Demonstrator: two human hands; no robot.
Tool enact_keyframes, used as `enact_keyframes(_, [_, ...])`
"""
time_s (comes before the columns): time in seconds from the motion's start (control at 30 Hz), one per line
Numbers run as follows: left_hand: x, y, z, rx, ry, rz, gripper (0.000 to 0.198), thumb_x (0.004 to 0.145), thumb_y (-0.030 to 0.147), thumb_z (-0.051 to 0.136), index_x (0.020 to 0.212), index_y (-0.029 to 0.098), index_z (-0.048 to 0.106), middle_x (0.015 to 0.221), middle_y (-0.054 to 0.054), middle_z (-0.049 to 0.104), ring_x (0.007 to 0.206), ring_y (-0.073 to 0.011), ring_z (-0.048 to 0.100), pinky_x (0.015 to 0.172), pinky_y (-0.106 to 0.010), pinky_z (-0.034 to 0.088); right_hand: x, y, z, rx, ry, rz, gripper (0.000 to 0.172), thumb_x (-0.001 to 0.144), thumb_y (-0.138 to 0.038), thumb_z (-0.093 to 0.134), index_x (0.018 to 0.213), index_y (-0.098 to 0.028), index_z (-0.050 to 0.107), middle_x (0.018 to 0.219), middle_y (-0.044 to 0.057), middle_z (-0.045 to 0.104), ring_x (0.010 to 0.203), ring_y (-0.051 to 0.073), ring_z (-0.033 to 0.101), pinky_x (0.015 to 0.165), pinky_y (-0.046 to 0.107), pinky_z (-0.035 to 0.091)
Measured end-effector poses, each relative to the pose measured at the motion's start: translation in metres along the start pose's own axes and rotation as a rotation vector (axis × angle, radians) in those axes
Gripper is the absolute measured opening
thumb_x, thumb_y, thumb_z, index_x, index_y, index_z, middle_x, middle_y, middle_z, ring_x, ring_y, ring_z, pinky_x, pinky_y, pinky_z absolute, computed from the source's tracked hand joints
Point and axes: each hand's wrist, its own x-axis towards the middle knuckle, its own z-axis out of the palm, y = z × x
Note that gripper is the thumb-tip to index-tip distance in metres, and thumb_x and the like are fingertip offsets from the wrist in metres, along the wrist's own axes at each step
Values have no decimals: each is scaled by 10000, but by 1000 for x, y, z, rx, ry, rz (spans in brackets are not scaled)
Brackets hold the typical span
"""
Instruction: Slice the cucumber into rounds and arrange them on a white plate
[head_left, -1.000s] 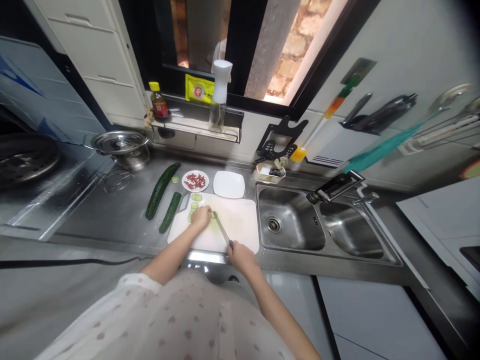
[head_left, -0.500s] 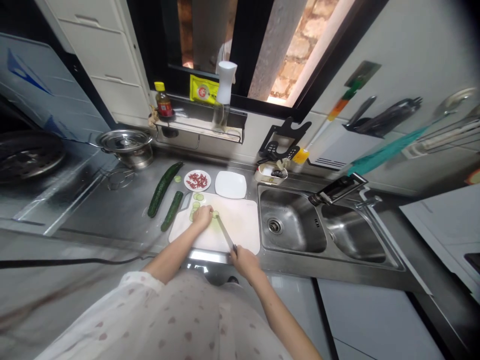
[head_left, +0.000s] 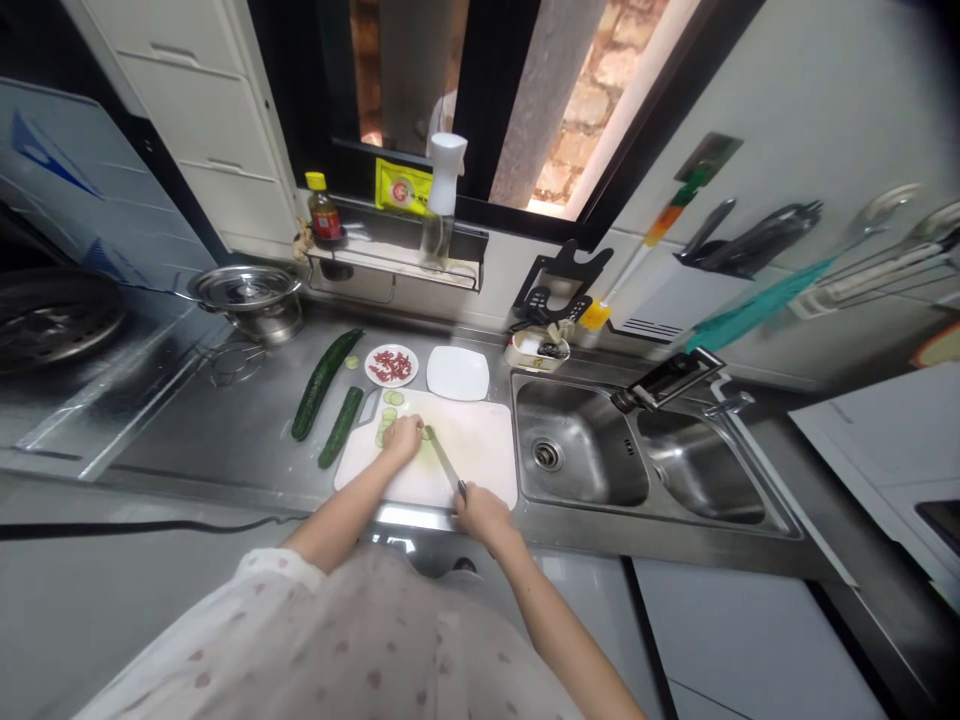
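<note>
Knife (head_left: 448,462): long axis runs slantwise over the white cutting board (head_left: 480,465), handle at the near right, tip at the far left, pointing towards the fingers of the left hand.
Right hand (head_left: 484,515): closed around the knife handle at the near edge of the board, well apart from the pale green piece; only the blade spans that gap.
Left hand (head_left: 403,440): fingers bent and turned down over the left half of the board; whether they pinch anything underneath cannot be told, as the back of the hand hides it.
Pale green piece (head_left: 427,434): on the board, just right of the left fingertips and beside the knife tip, so the left hand is the nearer of the two; it lies far and left of the right hand. Whether the blade touches it is too small to tell.
Cut slices (head_left: 394,397): spread along the left part of the board, running from the far edge down to just left of the left hand, which may cover some.
Shorter cucumber (head_left: 340,427): on the tabletop (head_left: 247,430), just left of the board, its long axis leaning from near left to far right; the left hand is nearer.
Longer cucumber (head_left: 326,385): farther left, roughly parallel to the shorter one, well apart from both hands.
White plate (head_left: 457,372): beyond the board's far edge.
</note>
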Motion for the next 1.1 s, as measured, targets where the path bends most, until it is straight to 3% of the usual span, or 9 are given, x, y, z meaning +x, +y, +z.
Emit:
enact_keyframes(0.3, [-2, 1, -2, -2, 2, -10, 281, 877, 240, 446, 1065, 265, 653, 1096, -76, 676, 1028, -226, 623, 822, -311, 460, -11, 5, 0, -11, -24, 9, 379, 931, -373, 358, 1110, -171, 624, 1070, 151, 689, 1013, 253, 646, 790, 327, 454])
enact_keyframes(1.1, [0, 0, 2, 3, 10, 2, 283, 878, 254, 447, 1070, 263, 656, 1102, -79, 678, 1030, -231, 625, 821, -311, 462, -2, -4, -7, -4, -10, 2, 381, 923, -369, 361, 1107, -166, 625, 1073, 146, 690, 1005, 260, 650, 782, 331, 464])
